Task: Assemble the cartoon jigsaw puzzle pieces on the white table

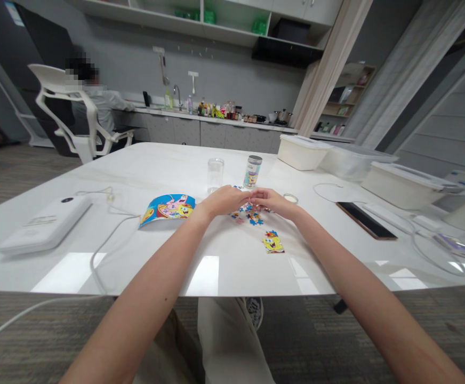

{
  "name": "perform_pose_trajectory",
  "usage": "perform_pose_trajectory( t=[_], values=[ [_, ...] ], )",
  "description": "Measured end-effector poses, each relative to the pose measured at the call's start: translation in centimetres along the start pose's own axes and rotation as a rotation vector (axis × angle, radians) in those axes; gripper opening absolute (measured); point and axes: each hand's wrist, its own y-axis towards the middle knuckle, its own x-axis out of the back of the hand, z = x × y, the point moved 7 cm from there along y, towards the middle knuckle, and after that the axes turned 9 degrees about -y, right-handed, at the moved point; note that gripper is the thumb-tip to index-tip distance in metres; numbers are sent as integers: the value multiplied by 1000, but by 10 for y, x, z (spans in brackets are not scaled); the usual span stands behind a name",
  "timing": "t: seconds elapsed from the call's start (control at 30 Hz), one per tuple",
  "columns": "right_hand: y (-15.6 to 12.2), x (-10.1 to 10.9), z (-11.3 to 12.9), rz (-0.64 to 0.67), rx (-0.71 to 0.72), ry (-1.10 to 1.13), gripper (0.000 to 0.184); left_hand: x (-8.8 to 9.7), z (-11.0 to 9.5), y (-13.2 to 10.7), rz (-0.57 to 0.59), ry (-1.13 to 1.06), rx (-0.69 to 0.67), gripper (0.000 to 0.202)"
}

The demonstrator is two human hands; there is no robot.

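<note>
My left hand (229, 199) and my right hand (271, 201) meet over a small heap of loose jigsaw puzzle pieces (255, 217). The fingers of both are bent and pressed together, their tips nearly touching; anything between them is too small to make out. Closer to me lies a joined block of puzzle pieces (272, 243) showing a yellow cartoon face. Left of my left hand, a curved picture sheet (169, 208) with cartoon figures rests on the table. Behind the hands stand a clear empty jar (215, 174) and a cartoon-printed can (252, 172) with a metal lid.
A pale ring (290, 198) lies beyond my right wrist. White device (46, 221) and cables are at left; a dark phone (365, 220) and a power strip (388, 217) at right. Lidded bins (302, 153) line the back right. A person (104, 104) sits far left.
</note>
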Motion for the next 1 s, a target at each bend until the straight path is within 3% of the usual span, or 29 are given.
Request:
perform_pose_trajectory(
  t=[0.33, 0.53, 0.7, 0.8, 1.0],
  values=[
    [-3, 1, 4, -19, 5, -43, 31, 0, 0, -1, 15, 13, -6, 34],
    [2, 6, 9, -143, 160, 31, 23, 2, 2, 0, -8, 0, 21, 42],
    [6, -4, 6, -87, 130, 35, 21, -2, 2, 0, -1, -55, 12, 42],
    [4, -6, 7, -70, 110, 45, 22, -2, 5, 2, -40, -212, 40, 35],
    [1, -6, 7, -17, 90, 105, 30, -10, 18, 5, -34, -818, 196, 34]
  ],
)
